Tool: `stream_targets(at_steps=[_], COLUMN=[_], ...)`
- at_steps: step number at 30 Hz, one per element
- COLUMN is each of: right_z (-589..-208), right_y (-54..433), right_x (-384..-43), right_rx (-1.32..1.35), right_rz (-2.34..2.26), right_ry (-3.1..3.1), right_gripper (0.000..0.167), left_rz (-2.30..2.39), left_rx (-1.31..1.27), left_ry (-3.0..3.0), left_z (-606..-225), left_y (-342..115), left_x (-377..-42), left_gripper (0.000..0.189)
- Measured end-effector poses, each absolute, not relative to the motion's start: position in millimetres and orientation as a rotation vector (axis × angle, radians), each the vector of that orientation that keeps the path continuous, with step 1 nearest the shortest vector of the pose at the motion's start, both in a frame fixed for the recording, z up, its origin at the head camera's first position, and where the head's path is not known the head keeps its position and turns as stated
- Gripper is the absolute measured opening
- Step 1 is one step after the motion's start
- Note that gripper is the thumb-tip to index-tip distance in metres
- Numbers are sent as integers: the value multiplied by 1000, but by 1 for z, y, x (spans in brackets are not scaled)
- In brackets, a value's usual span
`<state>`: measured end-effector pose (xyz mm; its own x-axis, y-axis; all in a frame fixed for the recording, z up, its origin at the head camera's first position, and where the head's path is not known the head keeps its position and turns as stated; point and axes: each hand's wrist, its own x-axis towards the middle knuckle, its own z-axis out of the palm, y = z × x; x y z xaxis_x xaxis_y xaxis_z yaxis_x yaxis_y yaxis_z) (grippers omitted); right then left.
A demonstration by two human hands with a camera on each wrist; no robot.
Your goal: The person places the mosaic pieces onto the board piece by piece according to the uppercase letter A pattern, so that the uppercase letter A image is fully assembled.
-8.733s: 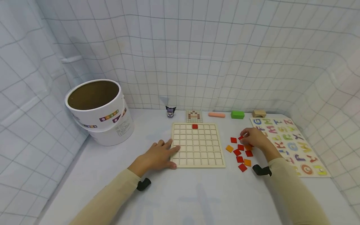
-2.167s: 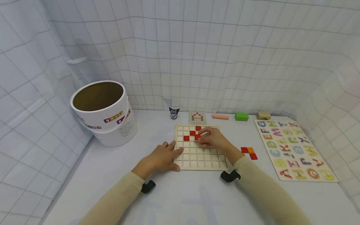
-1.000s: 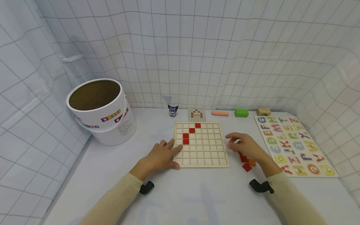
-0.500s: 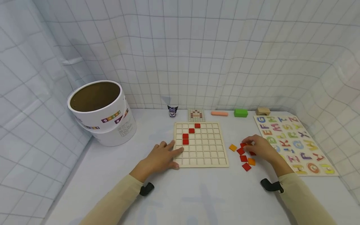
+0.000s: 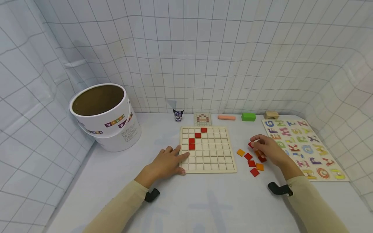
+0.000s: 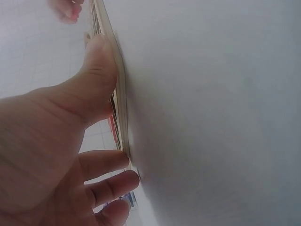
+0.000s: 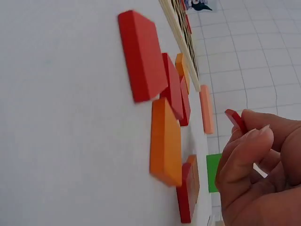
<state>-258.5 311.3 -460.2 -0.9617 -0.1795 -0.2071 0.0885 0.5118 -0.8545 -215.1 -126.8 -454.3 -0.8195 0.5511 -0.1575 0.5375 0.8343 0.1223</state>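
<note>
My left hand [image 5: 165, 163] rests on the left edge of a pale wooden grid board [image 5: 211, 158], its thumb and index finger lying over the rim. Several red tiles sit in the board's cells, stepping down leftward from the top row; the lowest red tile [image 5: 191, 147] is directly under another. To the right of the board, my right hand [image 5: 269, 150] is above a loose group of red and orange tiles, such as an orange tile [image 5: 240, 152]. Between thumb and fingertips it pinches a red tile [image 7: 236, 120], raised off the table in the right wrist view.
A large white bucket [image 5: 116, 129] stands at the left. Along the back are a small figurine [image 5: 178, 115], a pattern card [image 5: 202, 119], a salmon stick [image 5: 226, 117], a green block [image 5: 248, 116] and a wooden arch block [image 5: 271, 115]. An alphabet board [image 5: 307, 149] lies at the right.
Red tiles on the board have grown from one to several. My right hand has gone from board back to the loose tiles and now lifts a red one. My left hand stays on the board's edge.
</note>
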Motion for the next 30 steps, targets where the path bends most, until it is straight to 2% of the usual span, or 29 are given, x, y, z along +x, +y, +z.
stream_targets(at_steps=[6, 12, 21, 30], right_z=[-456, -459, -462, -462], right_y=[278, 210, 118, 92], right_x=[-271, -276, -266, -264], right_rx=[-20, -152, -398, -500], right_rz=[-1704, -1734, -1440, -1198], right_ry=[2259, 2074, 2209, 2438], right_gripper=[43, 43, 26, 18], left_rz=[121, 143, 78, 67], left_rx=[834, 839, 811, 812], left_ry=[2831, 2833, 2825, 2827], left_z=[-453, -455, -455, -455], left_y=[-128, -129, -125, -125], left_x=[-215, -216, -216, -218], left_gripper=[78, 78, 83, 87])
